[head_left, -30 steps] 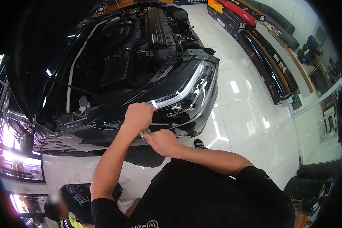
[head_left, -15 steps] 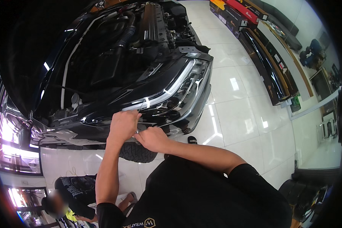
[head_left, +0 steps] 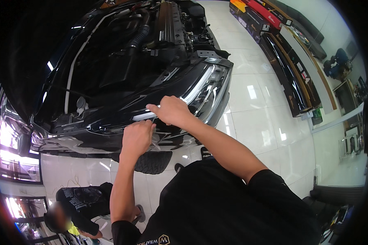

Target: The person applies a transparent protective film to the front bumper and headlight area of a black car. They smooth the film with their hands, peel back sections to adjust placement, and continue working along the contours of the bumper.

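My left hand (head_left: pixel 138 136) is closed at the lower edge of the car headlight (head_left: pixel 200 89), knuckles up. Beside its fingers hangs a crinkled, see-through piece that looks like clear film (head_left: pixel 156 143); the hand seems to grip it. Higher and to the right, my right hand (head_left: pixel 172 111) is over the headlight's inner end. Its thumb sticks out to the left and the other fingers curl down out of sight, so what they hold, if anything, is hidden. The black fender (head_left: pixel 122 110) borders the lamp.
The black car's engine bay (head_left: pixel 122 61) lies uncovered ahead. A front tyre (head_left: pixel 153 162) shows below my hands. At lower left another person (head_left: pixel 84 204) bends down, wearing a dark shirt. Long boxes (head_left: pixel 288 73) lie along the right wall on white floor tiles (head_left: pixel 253 118).
My right hand has left its place beside the left and moved up onto the headlight. The left hand has shifted slightly down and right. My view has moved a little.
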The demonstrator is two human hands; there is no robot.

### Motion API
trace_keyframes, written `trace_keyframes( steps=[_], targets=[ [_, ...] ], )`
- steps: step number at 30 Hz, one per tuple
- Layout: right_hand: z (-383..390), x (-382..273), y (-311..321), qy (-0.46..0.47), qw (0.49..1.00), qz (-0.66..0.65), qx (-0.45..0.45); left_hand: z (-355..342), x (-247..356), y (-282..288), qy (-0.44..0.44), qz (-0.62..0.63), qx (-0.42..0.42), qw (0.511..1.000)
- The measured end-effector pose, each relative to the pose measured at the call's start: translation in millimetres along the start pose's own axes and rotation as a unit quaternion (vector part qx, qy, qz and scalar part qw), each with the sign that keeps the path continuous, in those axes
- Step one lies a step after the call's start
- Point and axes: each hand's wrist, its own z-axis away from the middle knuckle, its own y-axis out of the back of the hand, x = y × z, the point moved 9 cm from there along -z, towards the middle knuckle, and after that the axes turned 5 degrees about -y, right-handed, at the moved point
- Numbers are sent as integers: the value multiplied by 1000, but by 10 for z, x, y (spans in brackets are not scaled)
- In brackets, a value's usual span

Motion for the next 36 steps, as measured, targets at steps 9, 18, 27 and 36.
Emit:
trace_keyframes(
  steps=[9,18,27,36],
  targets=[
    [-62,242,-232,-78,959,-271,11,19,-58,-59,10,48,19,999],
    [-2,368,-304,25,946,-314,83,28,-34,-71,-9,23,20,999],
    [215,347,-230,168,938,-254,164,74,-20,-66,-4,19,37,999],
    [280,325,-210,187,933,-255,169,434,-262,-218,273,121,72,952]
  ],
)
